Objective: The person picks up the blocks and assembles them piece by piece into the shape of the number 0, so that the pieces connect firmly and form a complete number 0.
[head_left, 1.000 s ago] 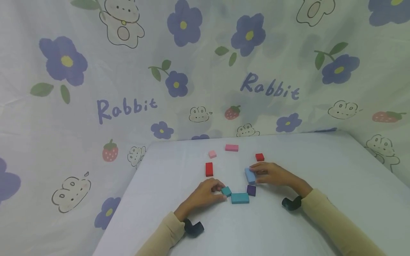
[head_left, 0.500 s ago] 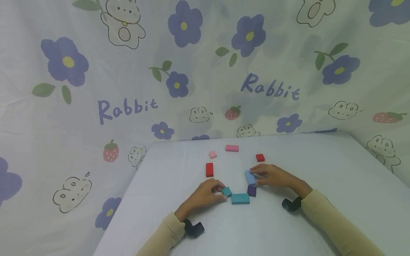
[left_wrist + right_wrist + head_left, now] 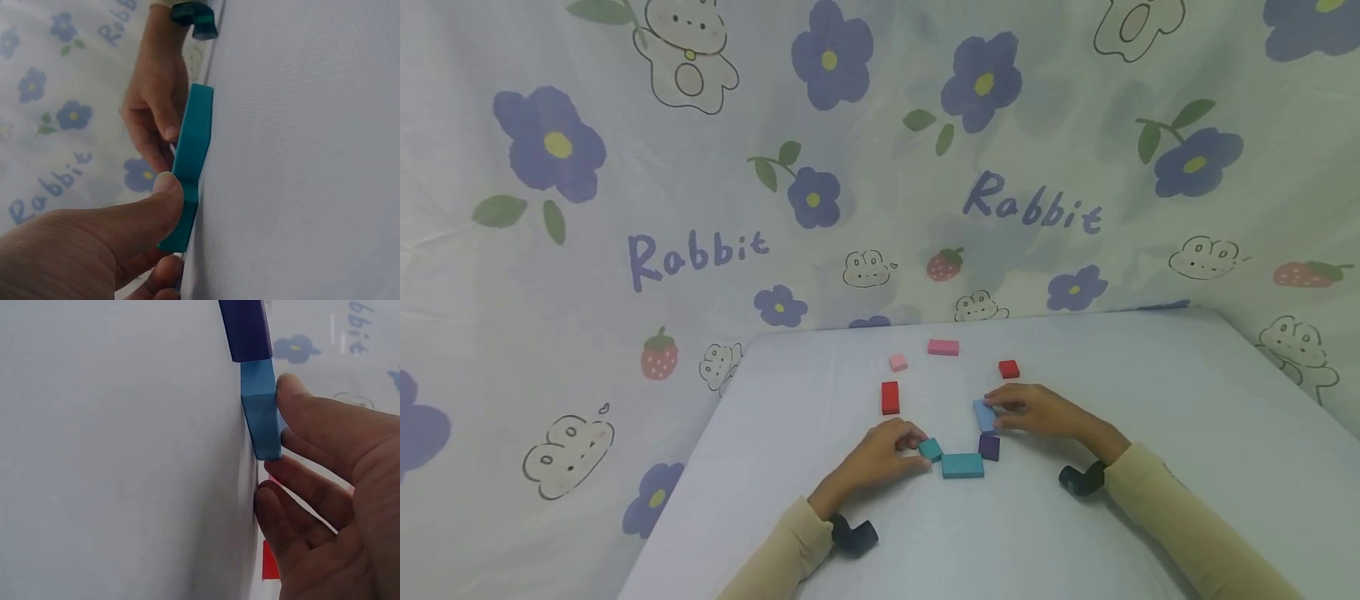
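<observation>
In the head view my left hand (image 3: 883, 454) holds a small teal block (image 3: 930, 450) between thumb and fingers. The left wrist view shows the thumb against that block (image 3: 181, 228), whose end meets a longer teal block (image 3: 195, 128). Across from it, my right hand (image 3: 1037, 410) pinches a light blue oblong block (image 3: 983, 417), thumb along one side and a fingertip by its far end. A dark purple square block (image 3: 989, 447) sits at the near end of the light blue one. In the right wrist view the purple block (image 3: 248, 328) and light blue block (image 3: 262, 415) are end to end.
Farther back on the white table (image 3: 1120, 375) lie a red oblong block (image 3: 890, 397), a pale pink cube (image 3: 898, 362), a pink oblong block (image 3: 943, 347) and a small red block (image 3: 1009, 369). Together the blocks form a rough ring. A printed curtain (image 3: 880, 167) hangs behind.
The light blue block has slid slightly nearer the purple block under my right hand, and the right thumb has shifted a little over it. My left hand stays in place.
</observation>
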The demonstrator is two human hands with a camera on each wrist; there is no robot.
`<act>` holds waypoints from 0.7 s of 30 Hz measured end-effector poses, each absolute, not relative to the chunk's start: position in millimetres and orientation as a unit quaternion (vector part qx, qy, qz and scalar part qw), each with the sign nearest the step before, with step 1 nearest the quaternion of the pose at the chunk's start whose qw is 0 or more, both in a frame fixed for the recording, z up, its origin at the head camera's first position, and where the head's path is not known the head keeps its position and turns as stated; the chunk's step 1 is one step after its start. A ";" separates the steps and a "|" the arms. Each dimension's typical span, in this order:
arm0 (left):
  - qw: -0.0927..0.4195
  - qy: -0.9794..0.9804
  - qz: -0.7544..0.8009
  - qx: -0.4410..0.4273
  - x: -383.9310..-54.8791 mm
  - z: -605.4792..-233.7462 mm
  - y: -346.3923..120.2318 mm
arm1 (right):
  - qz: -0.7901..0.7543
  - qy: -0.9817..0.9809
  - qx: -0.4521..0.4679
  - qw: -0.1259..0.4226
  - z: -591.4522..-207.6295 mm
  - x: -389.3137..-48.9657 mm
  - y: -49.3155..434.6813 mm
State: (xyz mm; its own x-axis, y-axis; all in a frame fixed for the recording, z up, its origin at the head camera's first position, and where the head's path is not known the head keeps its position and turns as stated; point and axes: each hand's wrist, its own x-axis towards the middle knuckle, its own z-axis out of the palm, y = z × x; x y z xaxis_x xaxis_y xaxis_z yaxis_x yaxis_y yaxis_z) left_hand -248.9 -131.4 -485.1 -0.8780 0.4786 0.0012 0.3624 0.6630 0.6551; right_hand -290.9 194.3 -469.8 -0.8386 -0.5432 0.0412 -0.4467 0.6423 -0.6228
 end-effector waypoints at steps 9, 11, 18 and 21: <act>0.085 0.909 0.335 0.231 -248.8 -484.2 -130.6 | -0.328 0.896 -0.293 0.068 -471.1 -290.3 194.8; 0.083 0.909 0.336 0.233 -249.1 -484.7 -130.9 | -0.328 0.895 -0.294 0.069 -471.4 -290.3 194.8; 0.085 0.906 0.341 0.236 -248.2 -482.4 -131.7 | -0.330 0.893 -0.297 0.073 -473.1 -290.2 194.6; 0.086 0.906 0.340 0.235 -247.5 -481.5 -131.1 | -0.332 0.892 -0.298 0.073 -474.0 -290.5 195.0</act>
